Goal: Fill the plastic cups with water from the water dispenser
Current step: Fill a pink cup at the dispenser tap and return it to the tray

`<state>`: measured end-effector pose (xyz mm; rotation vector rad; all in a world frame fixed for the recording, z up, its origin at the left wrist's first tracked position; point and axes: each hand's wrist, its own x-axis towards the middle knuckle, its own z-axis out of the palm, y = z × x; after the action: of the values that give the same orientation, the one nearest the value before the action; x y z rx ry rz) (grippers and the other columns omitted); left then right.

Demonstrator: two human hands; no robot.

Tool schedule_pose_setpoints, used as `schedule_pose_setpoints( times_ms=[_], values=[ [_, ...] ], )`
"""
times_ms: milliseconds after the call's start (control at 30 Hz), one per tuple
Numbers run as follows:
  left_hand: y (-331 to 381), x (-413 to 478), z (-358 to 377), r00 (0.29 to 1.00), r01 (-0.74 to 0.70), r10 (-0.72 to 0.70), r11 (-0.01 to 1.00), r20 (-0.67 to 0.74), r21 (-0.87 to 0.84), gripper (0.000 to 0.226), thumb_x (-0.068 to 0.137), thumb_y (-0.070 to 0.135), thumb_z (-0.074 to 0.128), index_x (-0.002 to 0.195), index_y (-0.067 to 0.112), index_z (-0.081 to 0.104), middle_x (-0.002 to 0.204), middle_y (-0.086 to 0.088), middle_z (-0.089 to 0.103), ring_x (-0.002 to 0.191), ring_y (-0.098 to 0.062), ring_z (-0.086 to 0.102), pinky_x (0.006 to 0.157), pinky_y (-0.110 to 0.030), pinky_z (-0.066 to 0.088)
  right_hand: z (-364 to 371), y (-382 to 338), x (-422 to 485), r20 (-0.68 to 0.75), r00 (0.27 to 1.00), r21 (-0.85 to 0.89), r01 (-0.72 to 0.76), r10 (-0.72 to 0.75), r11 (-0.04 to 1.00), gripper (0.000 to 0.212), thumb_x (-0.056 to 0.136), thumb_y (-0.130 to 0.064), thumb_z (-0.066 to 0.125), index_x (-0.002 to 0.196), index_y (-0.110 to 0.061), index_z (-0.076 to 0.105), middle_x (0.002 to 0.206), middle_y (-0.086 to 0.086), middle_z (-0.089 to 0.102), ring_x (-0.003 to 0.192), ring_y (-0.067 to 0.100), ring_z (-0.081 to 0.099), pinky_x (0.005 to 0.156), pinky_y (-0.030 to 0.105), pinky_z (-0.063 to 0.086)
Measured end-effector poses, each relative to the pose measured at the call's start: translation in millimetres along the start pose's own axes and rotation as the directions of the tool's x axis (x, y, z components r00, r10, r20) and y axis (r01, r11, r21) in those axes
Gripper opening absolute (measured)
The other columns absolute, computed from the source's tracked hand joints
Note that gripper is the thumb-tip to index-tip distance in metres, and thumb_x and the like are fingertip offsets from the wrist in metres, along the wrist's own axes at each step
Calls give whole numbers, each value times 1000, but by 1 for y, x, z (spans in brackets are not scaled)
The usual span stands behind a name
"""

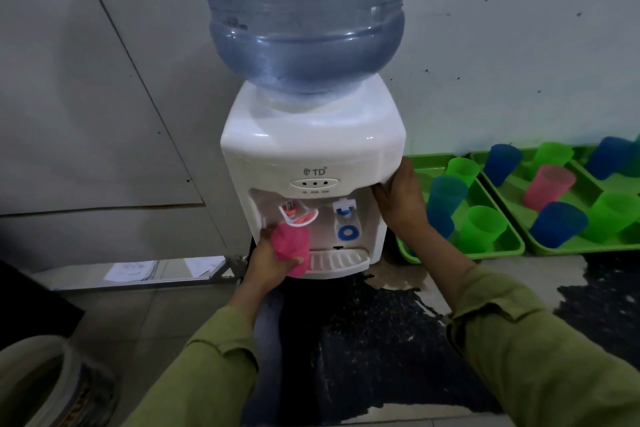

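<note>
The pink cup [292, 250] sits in the dispenser's recess, tilted, its mouth just below the red tap [298, 213] on the left side. The left hand [268, 263] grips it from below and behind, fingers curled round its wall. Whether water is running, I cannot tell. Beside the red tap is the blue tap [344, 218], and under both lies the white slotted drip tray [337, 260].

The right hand [401, 198] is flat against the right front corner of the water dispenser [311, 146], fingers straight, holding nothing. The hands are apart, one on each side of the recess. Both sleeves are olive green.

A large blue-tinted bottle [304, 17] stands upside down on top of the white dispenser.

To the right, on the floor along the wall, are two green trays side by side. The near tray [505, 248] holds green and blue cups. The far tray [588, 247] holds blue and green cups and a second pink cup [549, 187]. Dark wet patches [363, 340] spread over the floor in front of the dispenser.
</note>
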<state>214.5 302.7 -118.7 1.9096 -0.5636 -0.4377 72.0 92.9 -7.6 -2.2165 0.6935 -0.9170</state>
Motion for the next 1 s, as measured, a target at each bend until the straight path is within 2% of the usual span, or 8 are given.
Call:
schedule_pose_setpoints(
  times_ms=[100,167,300,433,700,833,1000],
  values=[
    [2,-2,-1,1000,6,-6,1000,6,-6,90,54,6,86,127,10,33,122,-9,53,116,-28,54,100,-44,45,0,-1,0,-3,1000,11,-21,21,1000,52,88,-25,60,128,-2,37,126,18,48,111,35,51,84,45,47],
    [2,-4,-2,1000,16,-16,1000,10,-22,92,50,12,84,127,10,33,126,-12,53,117,-29,53,101,-46,44,0,-2,-1,-3,1000,14,-30,30,999,52,88,-24,60,129,-2,36,127,18,47,111,35,50,85,44,46],
    [1,-3,-2,1000,23,-23,1000,0,-2,87,59,0,84,128,9,33,128,-16,54,118,-30,53,102,-50,43,1,-2,-1,-10,1000,4,-24,24,1000,51,87,-18,61,128,2,36,127,20,45,113,35,49,83,37,41],
    [3,-3,-1,999,42,-42,999,4,-3,86,61,0,83,130,9,32,128,-15,54,119,-30,53,102,-49,42,1,-1,0,-8,1000,16,-25,25,1000,51,86,-15,61,127,2,37,126,20,46,112,33,48,80,29,37],
    [6,-4,-1,1000,24,-24,1000,13,-2,90,60,-2,84,131,10,30,129,-16,52,120,-30,52,102,-51,42,-1,-5,2,-8,999,22,-37,37,999,46,83,-11,61,122,3,41,121,19,48,110,33,49,84,40,45],
    [10,-5,0,1000,24,-24,1000,14,-13,90,60,-6,82,132,6,29,131,-19,50,121,-32,50,103,-51,41,-1,-5,3,-7,997,20,-75,75,997,46,83,-15,63,120,0,40,120,17,49,107,32,51,78,34,41],
    [14,-7,0,1000,1,0,996,-15,94,89,61,4,85,132,5,31,128,-18,54,118,-31,53,102,-47,42,-5,-5,3,20,993,-7,-117,117,993,49,81,-18,63,123,-5,40,119,16,55,105,34,54,73,31,39]
  ],
)
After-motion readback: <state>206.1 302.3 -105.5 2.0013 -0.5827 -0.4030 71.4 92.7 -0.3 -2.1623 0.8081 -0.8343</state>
